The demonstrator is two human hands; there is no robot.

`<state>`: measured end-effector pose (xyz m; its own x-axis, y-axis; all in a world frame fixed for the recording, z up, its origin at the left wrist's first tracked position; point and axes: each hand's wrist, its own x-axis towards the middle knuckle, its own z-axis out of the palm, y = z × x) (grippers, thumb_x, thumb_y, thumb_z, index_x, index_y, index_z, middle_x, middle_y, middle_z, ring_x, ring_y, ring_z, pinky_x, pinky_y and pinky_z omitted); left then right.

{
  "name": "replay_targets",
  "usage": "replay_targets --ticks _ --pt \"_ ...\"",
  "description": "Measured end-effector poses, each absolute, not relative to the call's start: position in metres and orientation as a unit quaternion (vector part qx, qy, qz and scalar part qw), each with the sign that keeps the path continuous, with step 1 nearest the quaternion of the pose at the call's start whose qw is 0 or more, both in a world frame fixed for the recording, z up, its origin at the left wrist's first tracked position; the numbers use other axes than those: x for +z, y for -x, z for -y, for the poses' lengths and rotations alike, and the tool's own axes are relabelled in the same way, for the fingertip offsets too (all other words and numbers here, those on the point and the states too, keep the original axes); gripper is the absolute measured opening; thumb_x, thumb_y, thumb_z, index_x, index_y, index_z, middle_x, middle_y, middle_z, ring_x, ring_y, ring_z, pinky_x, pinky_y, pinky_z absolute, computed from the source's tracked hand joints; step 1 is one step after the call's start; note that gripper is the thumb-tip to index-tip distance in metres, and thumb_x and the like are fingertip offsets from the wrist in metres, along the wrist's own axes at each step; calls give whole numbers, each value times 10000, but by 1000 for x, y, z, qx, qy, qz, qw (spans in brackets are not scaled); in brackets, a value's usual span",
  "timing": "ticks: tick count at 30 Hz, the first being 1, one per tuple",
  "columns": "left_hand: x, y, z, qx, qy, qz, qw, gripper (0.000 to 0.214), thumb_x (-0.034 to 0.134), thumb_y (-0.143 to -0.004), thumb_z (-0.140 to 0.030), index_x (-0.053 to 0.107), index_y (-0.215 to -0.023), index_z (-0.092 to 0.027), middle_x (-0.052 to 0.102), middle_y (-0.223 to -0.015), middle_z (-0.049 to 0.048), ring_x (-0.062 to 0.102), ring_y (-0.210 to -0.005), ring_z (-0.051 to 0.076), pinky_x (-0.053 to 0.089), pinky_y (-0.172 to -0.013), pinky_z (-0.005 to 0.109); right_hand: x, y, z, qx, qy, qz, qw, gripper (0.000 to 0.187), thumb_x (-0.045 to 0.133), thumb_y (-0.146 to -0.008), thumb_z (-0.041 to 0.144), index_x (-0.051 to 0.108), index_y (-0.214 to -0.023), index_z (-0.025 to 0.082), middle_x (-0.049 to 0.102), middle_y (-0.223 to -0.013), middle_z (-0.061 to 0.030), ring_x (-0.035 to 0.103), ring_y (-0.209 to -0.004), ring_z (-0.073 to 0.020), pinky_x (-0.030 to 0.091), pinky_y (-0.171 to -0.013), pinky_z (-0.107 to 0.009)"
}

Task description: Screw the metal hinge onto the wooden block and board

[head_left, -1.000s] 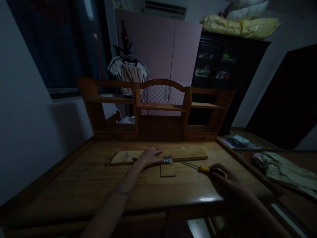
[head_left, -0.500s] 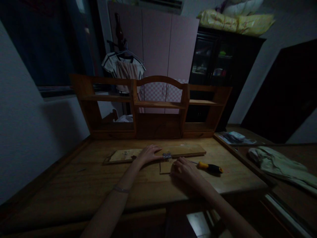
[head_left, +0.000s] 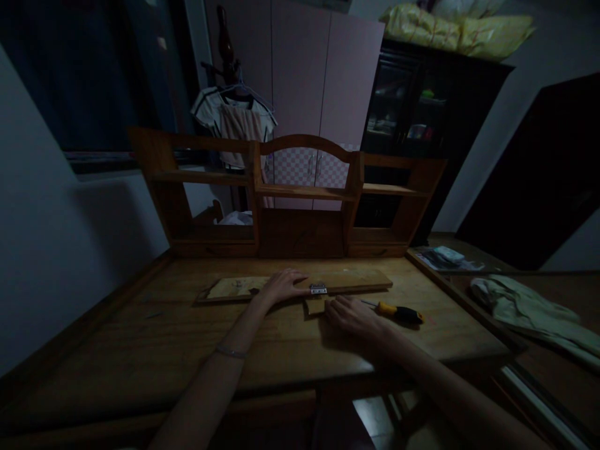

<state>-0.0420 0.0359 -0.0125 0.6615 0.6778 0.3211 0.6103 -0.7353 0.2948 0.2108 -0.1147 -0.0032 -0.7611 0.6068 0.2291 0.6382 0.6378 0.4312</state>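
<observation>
"Board (head_left: pixel 349 281), where?"

"On the bench (head_left: pixel 281 362), left hand (head_left: pixel 280 286) spread loosely over it, just beside the hinge (head_left: pixel 319 289)."

"Right hand (head_left: pixel 351 317)?"

"Grasping the small block (head_left: pixel 315 307) by its right end (screwdriver (head_left: pixel 400 313) lying near)."

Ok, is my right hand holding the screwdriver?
No, the screwdriver lies on the desk while your right hand grasps the small wooden piece.

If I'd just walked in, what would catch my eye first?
Probably the yellow-and-black screwdriver, lying on the wooden desk to the right of the right hand. Next, the shiny hinge-like metal piece at the near edge of the long board, by the left hand. Farther back, yellow packages sit atop the dark cabinet.
</observation>
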Motion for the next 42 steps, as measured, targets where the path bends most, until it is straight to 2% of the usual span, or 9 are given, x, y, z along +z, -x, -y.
replay_targets --ticks 7,12,17,20,25,31,34,38,42 --pt "-12 43 -35 214 -908 -351 83 683 658 -852 -725 687 -1353 -261 697 -1348 86 625 -1258 279 439 -1111 374 -3 -201 114 -256 425 863 92 244 558 -956 187 600 -1191 136 669 -1010 -108 602 -931 -261 480 -835 -395" --pt "-10 43 -33 213 -910 -344 85 692 628 -870 -731 681 -1361 -246 693 -1348 90 625 -1249 276 440 -1109 369 -5 -206 115 -268 392 875 99 190 534 -984 156 626 -1150 151 695 -987 -92 633 -895 -235 489 -812 -368" --pt "-7 43 -31 203 -911 -349 87 672 642 -868 -719 676 -1368 -271 686 -1359 81 618 -1255 274 443 -1108 373 -6 -222 123 -283 322 897 112 324 455 -990 49 612 -1270 95 749 -909 -90 691 -767 -224 544 -738 -366" --pt "-6 43 -30 202 -910 -351 85 660 651 -872 -702 671 -1376 -275 685 -1362 79 616 -1259 271 442 -1109 369 -7 -229 136 -257 353 881 183 334 438 -1000 69 620 -1280 94 758 -802 -67 705 -646 -201 567 -678 -346" --pt "-8 43 -31 205 -910 -349 83 637 659 -882 -675 681 -1364 -259 689 -1352 89 619 -1250 277 448 -1103 375 -11 -228 157 -176 459 808 325 179 531 -1011 191 689 -1096 204 804 -904 -61 775 -749 -196 602 -694 -302" --pt "-10 44 -32 202 -912 -347 79 655 622 -899 -694 664 -1383 -254 668 -1385 88 602 -1271 277 427 -1126 389 -11 -221 170 36 504 783 362 267 633 -955 269 691 -1215 249 800 -1074 -59 785 -865 -232 618 -762 -349" --pt "-10 44 -31 199 -914 -345 76 673 604 -902 -710 657 -1392 -251 665 -1385 92 603 -1270 279 431 -1122 393 -4 -214 171 165 518 734 406 257 661 -932 343 713 -1170 262 781 -1131 -53 765 -984 -240 615 -836 -361" --pt "-10 44 -31 201 -915 -343 74 665 603 -902 -710 667 -1378 -250 671 -1371 88 607 -1264 279 432 -1119 385 4 -208 155 353 552 582 482 306 722 -879 492 700 -919 189 762 -891 -48 738 -791 -192 587 -690 -291" --pt "-11 44 -33 202 -916 -341 71 661 610 -900 -708 670 -1374 -252 673 -1372 84 607 -1260 274 430 -1118 374 0 -208 134 522 539 470 464 482 915 -641 394 586 -944 213 708 -767 29 665 -617 -134 558 -590 -261"
